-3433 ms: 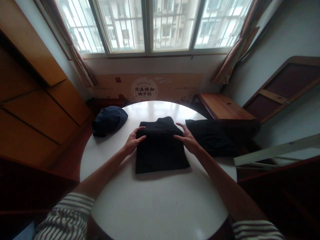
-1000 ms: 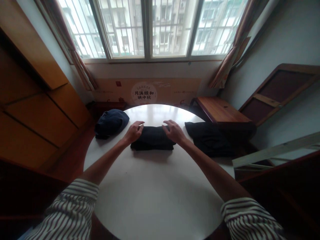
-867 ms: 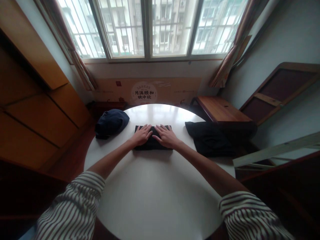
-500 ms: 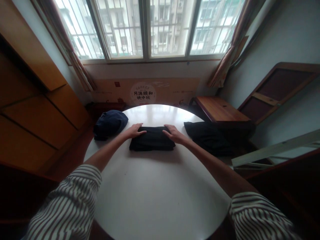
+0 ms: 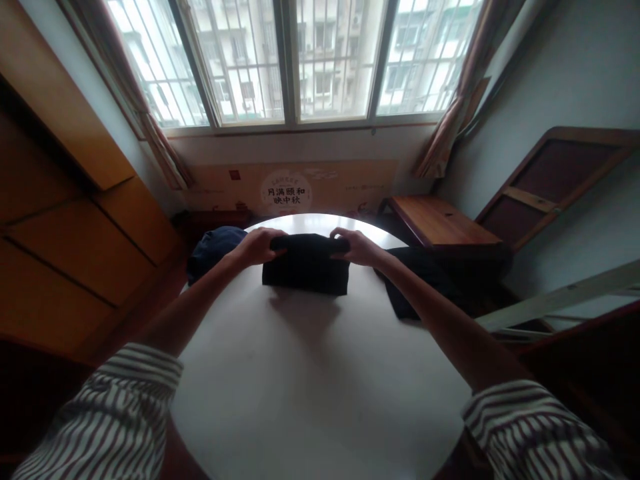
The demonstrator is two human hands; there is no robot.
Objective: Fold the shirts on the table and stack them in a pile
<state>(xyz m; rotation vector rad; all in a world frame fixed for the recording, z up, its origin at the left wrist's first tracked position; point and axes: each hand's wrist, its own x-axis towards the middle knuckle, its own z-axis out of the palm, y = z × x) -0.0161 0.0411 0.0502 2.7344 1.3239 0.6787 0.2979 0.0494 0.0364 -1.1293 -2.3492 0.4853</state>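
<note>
Over the round white desk [image 5: 320,400], the left hand [image 5: 260,247] grips the upper left corner of the folded black cloth [image 5: 306,268]; its face is plain, dark, roughly rectangular; the right hand [image 5: 361,248] grips the upper right corner.

Left hand [image 5: 259,245] and right hand [image 5: 361,247] gripping folded black cloth [image 5: 306,267], round white table [image 5: 320,380] beneath, barred window [image 5: 333,63] beyond

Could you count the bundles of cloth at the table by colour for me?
Black: 2, the folded cloth held between the left hand and right hand, and the dark pile on the right, partly behind the forearm
Navy blue: 1, the rumpled bundle on the left
Total: 3
</note>
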